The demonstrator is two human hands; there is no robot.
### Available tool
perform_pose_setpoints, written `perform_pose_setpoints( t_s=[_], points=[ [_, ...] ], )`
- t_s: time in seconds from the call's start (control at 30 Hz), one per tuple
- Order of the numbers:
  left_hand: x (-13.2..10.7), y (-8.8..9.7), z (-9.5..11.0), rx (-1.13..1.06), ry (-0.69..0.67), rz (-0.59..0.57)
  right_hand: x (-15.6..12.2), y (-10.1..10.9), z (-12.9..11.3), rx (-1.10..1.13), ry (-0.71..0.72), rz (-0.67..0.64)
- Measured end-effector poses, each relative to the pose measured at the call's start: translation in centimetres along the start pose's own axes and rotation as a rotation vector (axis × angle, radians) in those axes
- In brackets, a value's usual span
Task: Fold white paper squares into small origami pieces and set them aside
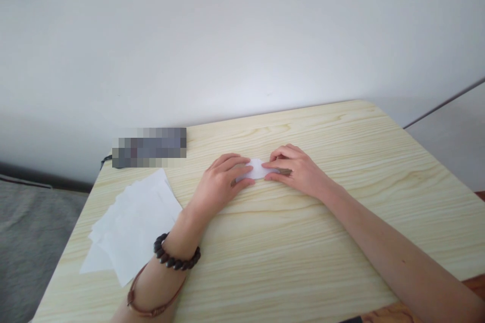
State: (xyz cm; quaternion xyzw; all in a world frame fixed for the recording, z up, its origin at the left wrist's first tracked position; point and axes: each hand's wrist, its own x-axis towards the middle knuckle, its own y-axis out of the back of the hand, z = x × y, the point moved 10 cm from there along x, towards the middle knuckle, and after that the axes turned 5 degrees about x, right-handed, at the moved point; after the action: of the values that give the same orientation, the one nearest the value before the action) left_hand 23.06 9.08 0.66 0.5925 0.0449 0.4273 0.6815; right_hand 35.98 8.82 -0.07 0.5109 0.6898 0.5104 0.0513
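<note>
A small piece of folded white paper (258, 168) lies at the middle of the table, between my two hands. My left hand (223, 176) grips its left end, thumb at the near edge and fingers over the top. On the other end, my right hand (297, 169) pinches the paper between thumb and index finger, with its other fingers curled. Only the paper's middle shows; both ends are covered by my fingers. A dark bead bracelet (176, 260) and a brown cord bracelet (151, 308) circle my left wrist and forearm.
Several loose white sheets (132, 222) lie fanned out at the left of the light wooden table (303, 257). Behind them, at the back left, sits a blurred dark object (151, 148). A pale wall (242, 35) rises behind the table. Grey fabric (34, 247) lies lower left.
</note>
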Motion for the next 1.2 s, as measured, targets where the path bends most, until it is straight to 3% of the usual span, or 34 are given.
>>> perform_pose_setpoints(
  t_s=[0.4,0.7,1.2],
  points=[
    [0.1,0.2,0.4,0.032,-0.017,-0.023,0.0,0.2,-0.6,-0.012,0.029,0.024],
    [0.3,0.4,0.8,0.155,-0.03,0.026,0.2,0.4,-0.8,-0.006,0.007,0.036],
    [0.2,0.5,0.8,0.168,-0.036,0.037,0.1,0.2,-1.1,-0.024,0.034,0.014]
  ],
)
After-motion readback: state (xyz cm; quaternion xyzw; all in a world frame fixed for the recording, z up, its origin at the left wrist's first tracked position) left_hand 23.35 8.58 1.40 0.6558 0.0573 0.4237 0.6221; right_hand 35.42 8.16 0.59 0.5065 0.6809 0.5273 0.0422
